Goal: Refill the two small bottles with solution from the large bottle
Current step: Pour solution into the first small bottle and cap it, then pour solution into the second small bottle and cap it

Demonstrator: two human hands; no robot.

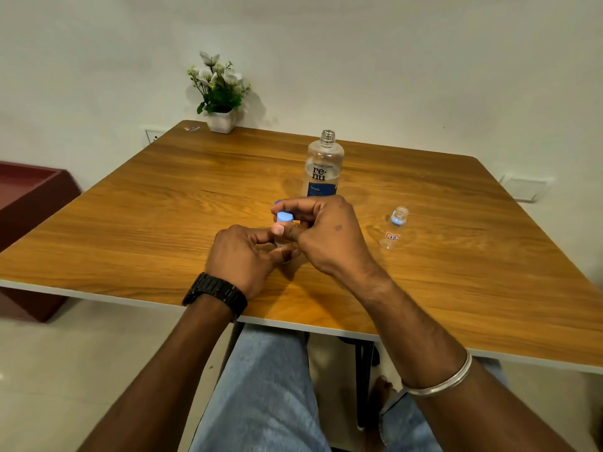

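Observation:
The large clear bottle [323, 164] with a blue "renu fresh" label stands uncapped at the middle of the wooden table [130, 203]. In front of it, my left hand [243, 256] grips the body of a small clear bottle [281, 243], mostly hidden by my fingers. My right hand [326, 234] pinches the blue cap [284, 217] on top of that bottle. A second small bottle [394, 228], open-necked with a handwritten label, stands to the right, apart from both hands.
A white pot of artificial flowers [221, 93] sits at the table's far left corner, with a small object [192, 128] beside it. A maroon piece of furniture [29, 223] stands left of the table. My legs are under the near edge.

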